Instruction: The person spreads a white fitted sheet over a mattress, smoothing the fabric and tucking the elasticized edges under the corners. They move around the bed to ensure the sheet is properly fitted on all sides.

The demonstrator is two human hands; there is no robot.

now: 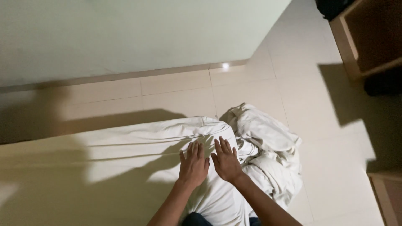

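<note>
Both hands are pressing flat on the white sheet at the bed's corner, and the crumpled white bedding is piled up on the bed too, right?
Not quite. The crumpled white bedding lies on the tiled floor beside the bed, not on it. The head view shows this. The left hand and right hand do lie flat on the white sheet.

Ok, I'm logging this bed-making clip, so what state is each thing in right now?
Left hand: open, flat on the mattress, fingers spread.
Right hand: open, flat on the mattress corner.
Mattress: covered in white sheet pulled smooth, with a few creases.
Bedding pile: crumpled, heaped on the floor against the mattress corner.
Floor: tiled, partly in shadow.
Wooden shelf: open-fronted; inside is too dark to tell.
</note>
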